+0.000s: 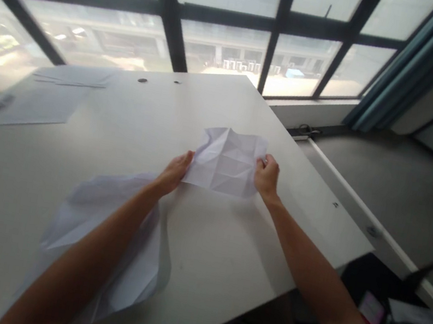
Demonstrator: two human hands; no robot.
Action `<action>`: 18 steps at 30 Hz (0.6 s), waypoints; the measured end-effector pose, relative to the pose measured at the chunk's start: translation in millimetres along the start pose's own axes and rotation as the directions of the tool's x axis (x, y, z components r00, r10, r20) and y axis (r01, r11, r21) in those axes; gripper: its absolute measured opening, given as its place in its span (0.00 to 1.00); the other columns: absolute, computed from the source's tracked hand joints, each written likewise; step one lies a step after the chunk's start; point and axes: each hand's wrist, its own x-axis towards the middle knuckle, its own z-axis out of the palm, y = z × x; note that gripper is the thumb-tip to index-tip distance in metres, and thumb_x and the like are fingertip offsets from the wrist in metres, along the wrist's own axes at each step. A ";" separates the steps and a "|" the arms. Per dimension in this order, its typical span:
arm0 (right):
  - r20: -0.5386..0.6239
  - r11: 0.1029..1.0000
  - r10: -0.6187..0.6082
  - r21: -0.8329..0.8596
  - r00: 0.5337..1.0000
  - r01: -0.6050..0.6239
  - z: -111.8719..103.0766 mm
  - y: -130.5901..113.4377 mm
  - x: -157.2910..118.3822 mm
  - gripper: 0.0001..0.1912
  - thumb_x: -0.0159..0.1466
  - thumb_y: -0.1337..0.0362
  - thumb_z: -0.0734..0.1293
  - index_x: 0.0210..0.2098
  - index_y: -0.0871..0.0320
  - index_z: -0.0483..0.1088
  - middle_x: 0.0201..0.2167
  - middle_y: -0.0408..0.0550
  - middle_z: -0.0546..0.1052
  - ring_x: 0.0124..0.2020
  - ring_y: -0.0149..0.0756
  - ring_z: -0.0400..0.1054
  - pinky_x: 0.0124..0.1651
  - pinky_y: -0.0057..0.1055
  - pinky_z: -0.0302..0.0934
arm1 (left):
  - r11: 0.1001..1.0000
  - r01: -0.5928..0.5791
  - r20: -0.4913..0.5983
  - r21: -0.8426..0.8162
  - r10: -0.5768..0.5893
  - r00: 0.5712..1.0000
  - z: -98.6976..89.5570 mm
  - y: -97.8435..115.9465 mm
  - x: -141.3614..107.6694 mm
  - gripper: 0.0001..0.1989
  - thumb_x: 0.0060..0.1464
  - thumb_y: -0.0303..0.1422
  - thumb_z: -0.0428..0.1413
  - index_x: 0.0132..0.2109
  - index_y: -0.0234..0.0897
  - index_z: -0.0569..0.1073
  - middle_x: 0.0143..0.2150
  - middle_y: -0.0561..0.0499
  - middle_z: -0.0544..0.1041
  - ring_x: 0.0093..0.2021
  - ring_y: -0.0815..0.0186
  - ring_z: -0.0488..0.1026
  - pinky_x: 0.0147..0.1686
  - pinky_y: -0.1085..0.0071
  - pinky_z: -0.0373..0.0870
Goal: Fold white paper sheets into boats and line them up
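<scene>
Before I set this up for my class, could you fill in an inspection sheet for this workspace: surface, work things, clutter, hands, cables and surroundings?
Surface: white table, a few small dark marks.
Work things: small sheet, creased, held up between both hands; large sheet, creased, partly hidden behind the left forearm.
Clutter: flat papers at the table's far left; pink item beside the table, too blurred to identify.
Hands: left hand and right hand grip opposite edges of the small sheet.
Cables: possibly one, a dark loop near the window wall; unclear.
Surroundings: windows ahead, blue curtain to the right.
</scene>
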 end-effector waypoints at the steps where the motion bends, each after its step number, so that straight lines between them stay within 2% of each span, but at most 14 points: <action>1: -0.005 1.000 -0.004 -0.021 1.000 0.004 -4.0 -5.4 -5.0 0.08 0.62 0.65 0.60 0.27 0.54 0.59 0.22 0.39 0.64 0.26 0.32 0.57 0.32 0.29 0.50 | 0.996 -0.014 0.069 0.089 0.008 0.998 -3.4 2.9 -0.6 0.29 0.51 0.51 0.60 0.54 0.36 0.74 0.44 0.46 0.80 0.38 0.62 0.77 0.30 0.73 0.72; 3: 0.000 0.999 0.005 -0.050 1.000 -0.005 -12.4 -12.4 -15.8 0.06 0.64 0.65 0.58 0.30 0.55 0.61 0.24 0.41 0.67 0.28 0.34 0.60 0.34 0.30 0.52 | 0.977 -0.004 0.134 0.212 -0.025 0.991 -12.3 5.2 1.5 0.34 0.46 0.49 0.65 0.58 0.40 0.71 0.44 0.48 0.80 0.36 0.62 0.77 0.31 0.71 0.73; 5: 0.002 0.997 0.035 -0.063 0.999 -0.035 -22.4 -14.1 -28.7 0.06 0.65 0.65 0.57 0.35 0.55 0.64 0.28 0.44 0.70 0.31 0.36 0.64 0.37 0.30 0.55 | 0.973 0.050 0.137 0.226 -0.083 0.987 -22.6 2.2 7.7 0.33 0.48 0.47 0.64 0.59 0.41 0.70 0.45 0.50 0.80 0.38 0.61 0.77 0.35 0.68 0.74; 7: -0.001 0.994 0.087 -0.066 0.996 -0.087 -33.5 -12.3 -43.9 0.10 0.66 0.65 0.55 0.42 0.57 0.66 0.32 0.49 0.73 0.35 0.39 0.67 0.40 0.31 0.59 | 0.965 0.119 0.083 0.233 -0.142 0.986 -31.9 -3.4 15.5 0.28 0.52 0.48 0.59 0.56 0.40 0.72 0.43 0.51 0.81 0.39 0.59 0.76 0.38 0.64 0.74; 9: 0.009 0.990 0.133 -0.058 0.991 -0.132 -43.0 -8.7 -59.5 0.15 0.67 0.65 0.54 0.49 0.59 0.65 0.38 0.54 0.75 0.40 0.42 0.70 0.44 0.33 0.61 | 0.953 0.127 0.075 0.276 -0.153 0.985 -37.7 -7.2 21.3 0.24 0.55 0.47 0.56 0.54 0.40 0.74 0.43 0.51 0.81 0.41 0.59 0.76 0.43 0.61 0.73; 11: 0.035 0.986 0.163 -0.044 0.986 -0.161 -48.0 -4.9 -72.5 0.20 0.66 0.66 0.54 0.57 0.61 0.61 0.43 0.57 0.75 0.45 0.45 0.71 0.47 0.37 0.63 | 0.920 0.102 0.005 0.379 -0.113 0.994 -37.6 -6.9 22.7 0.24 0.57 0.45 0.54 0.57 0.40 0.71 0.46 0.50 0.80 0.43 0.60 0.75 0.45 0.60 0.73; 12: 0.046 0.984 0.178 -0.041 0.983 -0.176 -48.5 -3.5 -77.3 0.23 0.66 0.66 0.54 0.60 0.62 0.58 0.44 0.58 0.75 0.46 0.46 0.71 0.48 0.38 0.64 | 0.887 0.082 -0.077 0.455 -0.052 0.996 -34.8 -5.4 21.4 0.26 0.57 0.43 0.54 0.60 0.40 0.68 0.49 0.49 0.79 0.43 0.61 0.75 0.45 0.60 0.73; 13: 0.055 0.980 0.195 -0.044 0.979 -0.193 -47.8 -2.8 -81.0 0.26 0.66 0.67 0.54 0.63 0.63 0.55 0.45 0.59 0.75 0.46 0.46 0.72 0.47 0.39 0.65 | 0.834 0.052 -0.161 0.550 0.044 0.986 -30.0 -3.4 18.8 0.28 0.57 0.41 0.54 0.63 0.38 0.64 0.53 0.47 0.77 0.44 0.60 0.75 0.45 0.60 0.73; 14: 0.061 0.976 0.213 -0.056 0.975 -0.210 -46.3 -3.0 -83.7 0.29 0.66 0.67 0.54 0.65 0.64 0.51 0.45 0.60 0.76 0.46 0.47 0.72 0.47 0.39 0.65 | 0.756 0.013 -0.225 0.654 0.178 0.958 -23.5 -1.5 15.2 0.30 0.57 0.40 0.54 0.65 0.36 0.61 0.57 0.45 0.74 0.46 0.59 0.74 0.46 0.59 0.73; 15: 0.068 0.971 0.231 -0.080 0.971 -0.225 -44.4 -4.3 -86.1 0.32 0.65 0.67 0.55 0.68 0.65 0.47 0.44 0.60 0.76 0.45 0.47 0.73 0.46 0.40 0.66 | 0.659 -0.036 -0.236 0.752 0.319 0.918 -15.6 0.0 10.8 0.30 0.58 0.39 0.53 0.66 0.35 0.60 0.61 0.44 0.70 0.49 0.57 0.73 0.50 0.58 0.72; 16: 0.081 0.965 0.244 -0.116 0.967 -0.234 -42.7 -6.7 -88.5 0.34 0.65 0.67 0.55 0.69 0.66 0.42 0.44 0.60 0.76 0.43 0.47 0.73 0.45 0.40 0.66 | 0.534 -0.111 -0.153 0.838 0.426 0.891 -7.0 0.6 6.1 0.28 0.60 0.39 0.51 0.65 0.35 0.62 0.63 0.45 0.67 0.55 0.54 0.69 0.56 0.57 0.67; 17: 0.105 0.959 0.250 -0.164 0.962 -0.232 -41.7 -10.4 -91.6 0.37 0.65 0.67 0.55 0.70 0.66 0.37 0.42 0.60 0.77 0.42 0.48 0.74 0.44 0.41 0.66 | 0.427 -0.162 -0.067 0.889 0.472 0.879 2.0 0.0 1.2 0.24 0.62 0.39 0.48 0.63 0.37 0.65 0.63 0.45 0.66 0.60 0.52 0.66 0.60 0.55 0.62; 18: 0.142 0.951 0.252 -0.222 0.957 -0.217 -41.9 -15.5 -95.7 0.40 0.65 0.67 0.56 0.71 0.66 0.33 0.41 0.59 0.78 0.40 0.49 0.74 0.43 0.42 0.66 | 0.358 -0.186 0.002 0.915 0.456 0.890 10.4 -2.0 -3.4 0.23 0.63 0.41 0.46 0.61 0.38 0.68 0.62 0.45 0.67 0.61 0.51 0.64 0.62 0.54 0.60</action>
